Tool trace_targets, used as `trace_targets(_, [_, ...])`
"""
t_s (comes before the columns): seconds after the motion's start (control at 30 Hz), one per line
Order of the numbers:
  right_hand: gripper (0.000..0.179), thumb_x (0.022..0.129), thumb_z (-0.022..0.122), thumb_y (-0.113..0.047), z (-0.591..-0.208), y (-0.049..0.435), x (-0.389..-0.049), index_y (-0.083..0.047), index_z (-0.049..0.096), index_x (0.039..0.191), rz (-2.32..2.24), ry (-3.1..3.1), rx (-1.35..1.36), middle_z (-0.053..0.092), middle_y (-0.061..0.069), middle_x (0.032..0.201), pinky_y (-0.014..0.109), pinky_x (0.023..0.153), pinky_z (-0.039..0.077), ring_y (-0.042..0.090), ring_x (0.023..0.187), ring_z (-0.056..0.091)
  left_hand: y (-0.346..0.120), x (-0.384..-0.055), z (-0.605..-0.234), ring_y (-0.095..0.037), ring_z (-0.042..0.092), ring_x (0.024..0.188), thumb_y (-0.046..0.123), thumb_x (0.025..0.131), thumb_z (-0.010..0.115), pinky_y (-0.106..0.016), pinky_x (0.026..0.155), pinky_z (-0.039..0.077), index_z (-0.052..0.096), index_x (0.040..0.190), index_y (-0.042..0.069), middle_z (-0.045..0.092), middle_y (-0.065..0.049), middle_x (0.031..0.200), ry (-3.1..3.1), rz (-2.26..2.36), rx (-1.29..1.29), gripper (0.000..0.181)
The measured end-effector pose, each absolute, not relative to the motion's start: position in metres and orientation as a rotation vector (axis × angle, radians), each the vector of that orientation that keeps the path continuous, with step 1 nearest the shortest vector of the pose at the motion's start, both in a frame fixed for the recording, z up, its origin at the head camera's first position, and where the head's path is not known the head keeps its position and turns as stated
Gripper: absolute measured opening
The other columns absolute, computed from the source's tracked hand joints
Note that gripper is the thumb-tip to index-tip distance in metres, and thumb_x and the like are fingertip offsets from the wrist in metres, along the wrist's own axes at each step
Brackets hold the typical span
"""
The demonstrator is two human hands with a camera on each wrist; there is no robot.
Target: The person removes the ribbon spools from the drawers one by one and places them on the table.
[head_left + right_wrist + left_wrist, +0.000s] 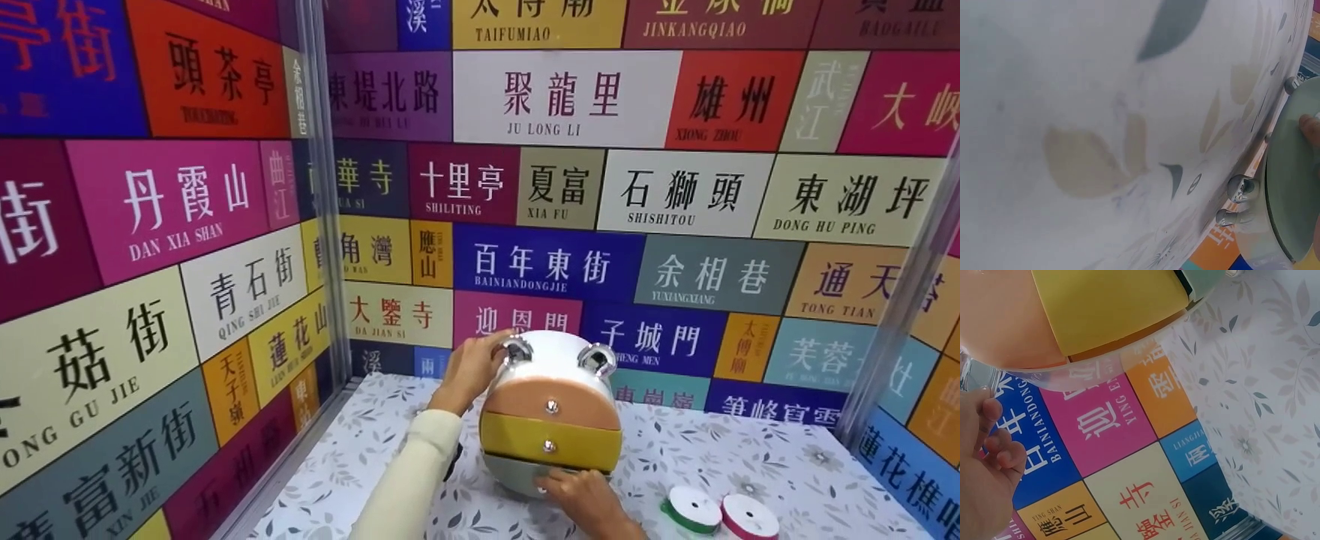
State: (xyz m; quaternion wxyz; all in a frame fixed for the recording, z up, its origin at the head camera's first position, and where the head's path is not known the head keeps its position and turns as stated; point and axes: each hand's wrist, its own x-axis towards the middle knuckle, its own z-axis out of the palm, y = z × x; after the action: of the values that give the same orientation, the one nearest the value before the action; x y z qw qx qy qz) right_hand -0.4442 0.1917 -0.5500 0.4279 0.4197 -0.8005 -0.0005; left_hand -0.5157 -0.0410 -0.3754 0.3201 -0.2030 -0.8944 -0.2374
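Note:
A small rounded drawer box with two shiny round ears stands on the table, its three drawer fronts stacked: orange, yellow and grey-green. My left hand grips the box by its left ear; in the left wrist view the curled fingers meet the clear ear. At the lowest drawer, my right hand pinches the small knob, partly hiding it. A dark gap shows above that drawer. In the right wrist view one finger lies at the grey-green front.
A green ribbon roll and a red ribbon roll lie right of the box. The table has a leaf-patterned white cover. Walls of coloured name panels stand behind and at both sides, with clear corner strips.

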Motion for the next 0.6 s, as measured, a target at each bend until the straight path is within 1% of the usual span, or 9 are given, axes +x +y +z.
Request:
trace_targets(0.07, [0.019,0.075,0.072,-0.01,-0.549,0.192,-0.443,-0.028,0.07,0.081,-0.003,-1.995,1.048,0.056,-0.016,0.066,0.012,0.039,0.023,-0.003,0.044,0.04,-0.04,-0.516,-0.374,-0.012,0.055,0.06,0.024,0.093,0.064,-0.027,0.052,0.044,0.058,0.129,0.042,0.071,-0.001,0.087,-2.345,-0.616,-0.538,0.041])
trace_targets(0.13, [0.019,0.074,0.072,-0.01,-0.548,0.192,-0.441,-0.028,0.071,0.082,0.011,-2.006,1.063,0.059,-0.015,0.068,0.012,0.039,0.026,-0.004,0.044,0.043,-0.04,-0.515,-0.374,-0.013,0.057,0.062,0.024,0.093,0.064,-0.028,0.052,0.044,0.059,0.129,0.041,0.071,-0.001,0.085,-2.343,-0.605,-0.539,0.041])
trace_targets(0.2, [0.02,0.074,0.073,-0.01,-0.548,0.192,-0.439,-0.027,0.072,0.084,0.036,-2.038,1.081,0.062,-0.015,0.071,0.011,0.04,0.028,-0.005,0.045,0.044,-0.04,-0.514,-0.375,-0.014,0.059,0.063,0.024,0.092,0.065,-0.029,0.052,0.045,0.059,0.128,0.041,0.071,-0.002,0.086,-2.344,-0.598,-0.534,0.04])
trace_targets(0.3, [0.022,0.074,0.075,-0.01,-0.547,0.191,-0.436,-0.027,0.073,0.088,0.076,-2.089,1.099,0.066,-0.015,0.074,0.008,0.042,0.029,-0.007,0.047,0.044,-0.04,-0.514,-0.376,-0.015,0.061,0.065,0.024,0.092,0.065,-0.03,0.053,0.046,0.06,0.128,0.041,0.072,-0.002,0.091,-2.343,-0.592,-0.523,0.04])
trace_targets(0.5, [0.021,0.075,0.078,-0.011,-0.544,0.192,-0.428,-0.023,0.073,0.09,0.148,-2.132,1.14,0.065,-0.013,0.076,0.009,0.042,0.025,-0.007,0.046,0.038,-0.04,-0.514,-0.374,-0.015,0.061,0.067,0.024,0.091,0.066,-0.03,0.055,0.047,0.059,0.128,0.042,0.073,-0.003,0.096,-2.356,-0.605,-0.516,0.042])
trace_targets(0.6, [0.019,0.075,0.079,-0.014,-0.543,0.191,-0.423,-0.022,0.073,0.091,0.174,-2.152,1.177,0.064,-0.012,0.076,0.008,0.042,0.027,-0.007,0.048,0.039,-0.039,-0.514,-0.373,-0.014,0.063,0.07,0.025,0.092,0.066,-0.03,0.057,0.048,0.058,0.129,0.044,0.072,0.0,0.099,-2.378,-0.616,-0.503,0.042])
